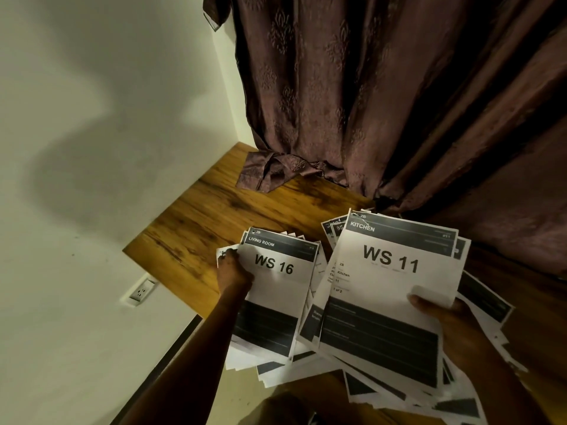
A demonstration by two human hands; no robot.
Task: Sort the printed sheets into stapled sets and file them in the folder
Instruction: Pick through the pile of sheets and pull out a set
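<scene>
Left hand [234, 273] gripping the "WS 16" stack [276, 289] at centre frame; right hand [441, 314] holding the "WS 11" sheet [389, 289] lower right. Bare wooden table [214, 210] toward upper left, curtain [383, 102] behind.

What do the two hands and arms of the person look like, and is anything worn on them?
The left hand and right hand are bare: no gloves and no rings show. Both forearms are bare too, with no sleeve, watch or band in view.
</scene>
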